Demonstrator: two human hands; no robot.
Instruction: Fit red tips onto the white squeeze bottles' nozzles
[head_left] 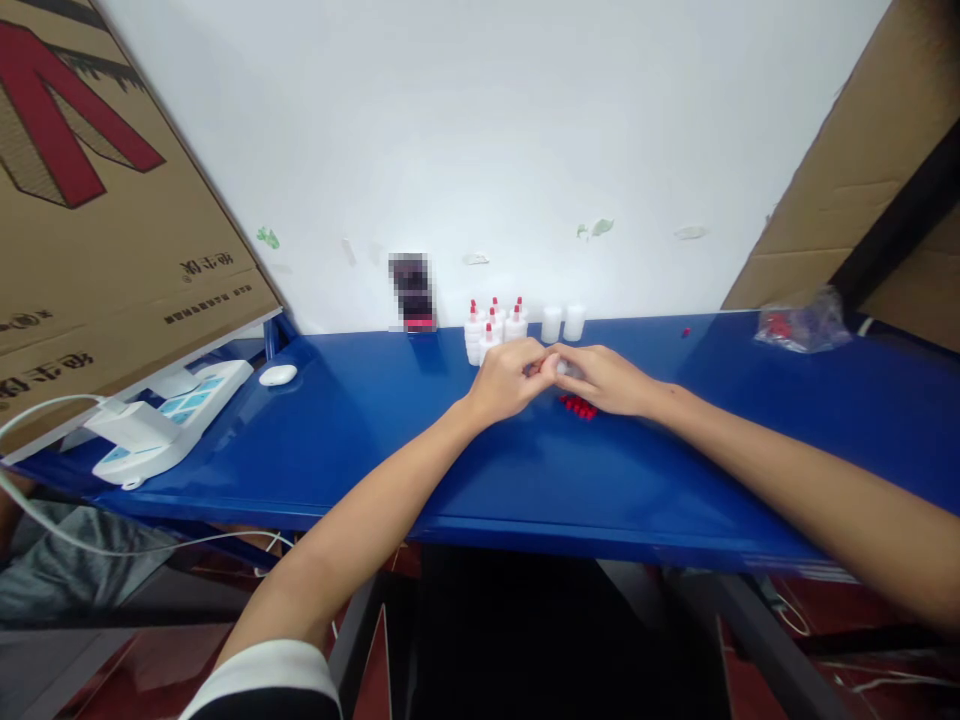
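Note:
Both of my hands meet over the middle of the blue table. Between them shows a bit of a small white bottle [562, 368], mostly hidden by fingers. My right hand [600, 378] is closed around it. My left hand [517, 376] is closed in a pinch against it, and what its fingertips hold is hidden. Just below my right hand lie several small red caps [581, 406] on the table. Behind my left hand stand several white squeeze bottles [474, 340] with red pointed tips. Two white bottles without tips [562, 324] are upright beside them.
A phone [412, 293] leans on the wall. At the left are a white earbud case [278, 375] and a power strip [180, 425] with a plugged-in charger. A plastic bag with red pieces [802, 323] lies far right. Cardboard [135, 240] flanks the table [337, 430].

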